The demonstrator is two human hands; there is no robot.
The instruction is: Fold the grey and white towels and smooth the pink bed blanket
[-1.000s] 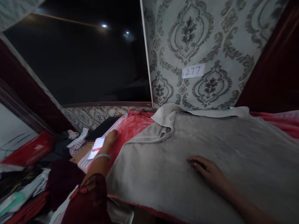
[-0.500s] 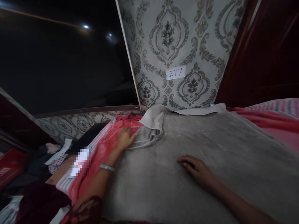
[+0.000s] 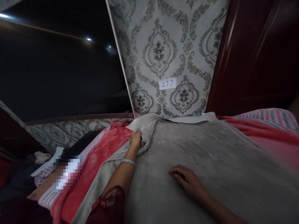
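Note:
A large grey plush blanket [image 3: 210,158] lies spread out in front of me, its back left corner folded over and showing a paler underside. My left hand [image 3: 135,139], with a bracelet at the wrist, is closed on that folded corner. My right hand [image 3: 184,179] is over the middle of the blanket, fingers loosely bent with a gap by the thumb, and holds nothing. Whether its underside touches the cloth I cannot tell. Beneath the grey blanket, a red plush blanket [image 3: 100,152] with a striped edge shows on the left and right.
A large dark television screen [image 3: 65,62] stands at the back left. Behind the blanket is a patterned wall with a paper label [image 3: 167,83] reading 277. A dark red glossy panel [image 3: 254,59] rises at the right. Clothes [image 3: 44,174] lie in a heap at the lower left.
My left hand has gone from over the red blanket to the folded grey corner and closed on it. The grey left edge is now lifted. My right hand keeps its place on the blanket.

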